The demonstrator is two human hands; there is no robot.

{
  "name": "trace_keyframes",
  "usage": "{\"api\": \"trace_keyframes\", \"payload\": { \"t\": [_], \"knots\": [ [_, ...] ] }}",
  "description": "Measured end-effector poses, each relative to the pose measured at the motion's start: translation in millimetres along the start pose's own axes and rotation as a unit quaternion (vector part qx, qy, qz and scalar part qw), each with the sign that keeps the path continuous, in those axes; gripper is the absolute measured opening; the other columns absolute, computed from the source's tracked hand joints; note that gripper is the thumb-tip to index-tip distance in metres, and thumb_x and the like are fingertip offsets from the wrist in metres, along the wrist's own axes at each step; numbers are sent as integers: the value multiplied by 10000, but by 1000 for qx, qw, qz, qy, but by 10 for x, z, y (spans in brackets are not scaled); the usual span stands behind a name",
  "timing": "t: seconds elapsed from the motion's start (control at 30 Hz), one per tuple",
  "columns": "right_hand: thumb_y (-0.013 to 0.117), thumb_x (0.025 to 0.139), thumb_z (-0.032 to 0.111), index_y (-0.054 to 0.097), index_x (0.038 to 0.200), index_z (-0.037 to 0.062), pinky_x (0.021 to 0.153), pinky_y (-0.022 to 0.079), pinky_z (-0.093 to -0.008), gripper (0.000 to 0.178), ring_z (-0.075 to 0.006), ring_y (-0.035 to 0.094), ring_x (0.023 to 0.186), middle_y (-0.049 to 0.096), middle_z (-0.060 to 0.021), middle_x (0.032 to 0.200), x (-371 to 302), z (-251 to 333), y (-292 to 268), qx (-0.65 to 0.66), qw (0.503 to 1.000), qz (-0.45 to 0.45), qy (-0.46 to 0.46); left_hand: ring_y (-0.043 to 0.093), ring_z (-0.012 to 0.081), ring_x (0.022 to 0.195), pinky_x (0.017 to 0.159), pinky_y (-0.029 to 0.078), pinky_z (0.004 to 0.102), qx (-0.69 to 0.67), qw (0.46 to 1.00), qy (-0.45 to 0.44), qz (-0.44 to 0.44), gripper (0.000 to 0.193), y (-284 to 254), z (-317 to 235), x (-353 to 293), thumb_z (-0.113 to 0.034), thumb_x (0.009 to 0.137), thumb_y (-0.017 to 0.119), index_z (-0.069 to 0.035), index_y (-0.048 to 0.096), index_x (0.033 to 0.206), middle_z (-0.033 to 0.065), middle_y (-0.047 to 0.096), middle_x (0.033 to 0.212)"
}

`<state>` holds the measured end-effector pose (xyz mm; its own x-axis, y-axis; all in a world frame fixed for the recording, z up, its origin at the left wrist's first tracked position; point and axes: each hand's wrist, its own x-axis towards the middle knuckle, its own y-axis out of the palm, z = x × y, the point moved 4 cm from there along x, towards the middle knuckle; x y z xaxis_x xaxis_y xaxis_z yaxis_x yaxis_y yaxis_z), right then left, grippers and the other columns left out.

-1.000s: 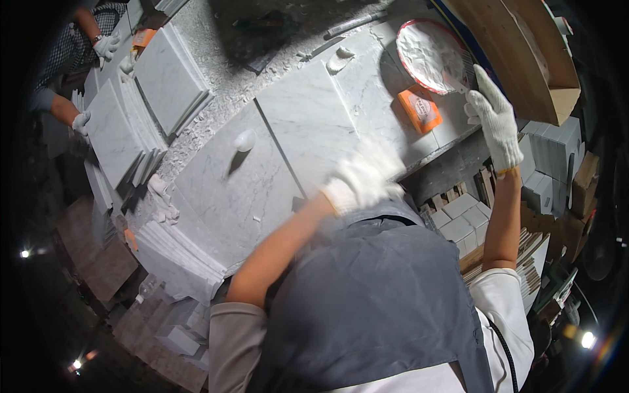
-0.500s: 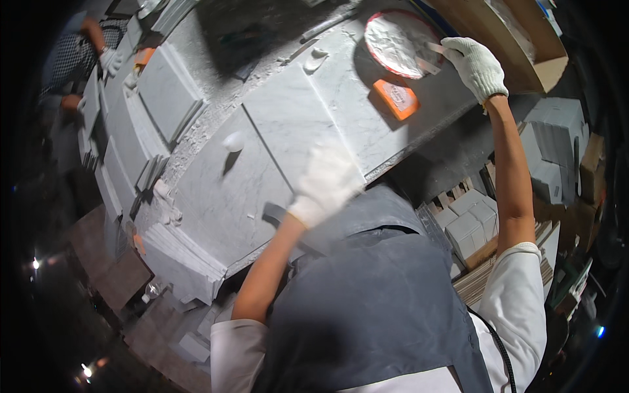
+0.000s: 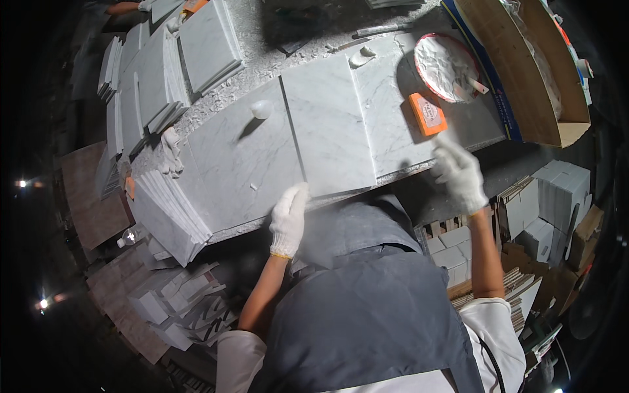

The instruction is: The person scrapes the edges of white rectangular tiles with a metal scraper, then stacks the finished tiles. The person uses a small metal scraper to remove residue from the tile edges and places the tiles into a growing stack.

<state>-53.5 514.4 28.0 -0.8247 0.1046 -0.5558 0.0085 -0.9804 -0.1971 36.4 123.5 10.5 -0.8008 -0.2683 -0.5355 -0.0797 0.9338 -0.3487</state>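
Note:
Marble tiles lie on the workbench in front of me, with a dark gap between the left tile (image 3: pixel 229 157) and the middle tile (image 3: pixel 331 131). At the front edge by this gap is my left hand (image 3: pixel 288 221), white-gloved, its fingers drawn together; anything inside them is hidden. My right hand (image 3: pixel 458 173), also gloved and slightly blurred, hovers off the front edge with fingers loosely curled and apart, seemingly holding nothing. Close above it lies an orange box (image 3: pixel 428 114). Behind that stands a red-rimmed bowl (image 3: pixel 442 62) of white paste, a scraper (image 3: pixel 477 85) resting in it.
A small white cup (image 3: pixel 261 109) sits on the left tile. Tile stacks (image 3: pixel 209 46) fill the left side; a loose glove (image 3: pixel 171 154) lies beside them. An open cardboard box (image 3: pixel 524 78) borders the right end. White boxes (image 3: pixel 557 190) stand below right. Another person's arm (image 3: pixel 124 8) shows far left.
My right hand has let go of the scraper in the bowl and come back toward me. My left hand has drawn back to the tile's front edge. The whole view has shifted.

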Motion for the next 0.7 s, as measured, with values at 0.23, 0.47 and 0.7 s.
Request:
{"api": "trace_keyframes", "payload": {
  "t": [0.23,0.47,0.7],
  "knots": [
    [647,979,239,661,1347,102,988,489,-304,393,-157,649,1083,714,-69,1219,-375,-640,981,-1,991,121,63,618,279,1266,1099,450,365,28,1000,1,0,467,149,8,-118,-258,1021,604,6,592,1406,195,649,1374],
    [706,990,273,533,1474,-14,1092,460,-317,589,-214,623,1294,649,-166,1418,-432,-541,1198,-108,991,74,-28,525,274,1387,1163,378,357,-16,999,-39,-11,562,186,-75,-127,-293,1015,587,29,512,1471,209,581,1465],
    [695,978,277,498,1516,40,1110,453,-364,620,-292,594,1338,616,-190,1444,-431,-544,1350,-51,994,72,69,587,193,1228,1062,459,321,-30,997,-65,-15,571,203,33,-10,-250,1009,610,46,491,1483,136,608,1387]
  ]
}}
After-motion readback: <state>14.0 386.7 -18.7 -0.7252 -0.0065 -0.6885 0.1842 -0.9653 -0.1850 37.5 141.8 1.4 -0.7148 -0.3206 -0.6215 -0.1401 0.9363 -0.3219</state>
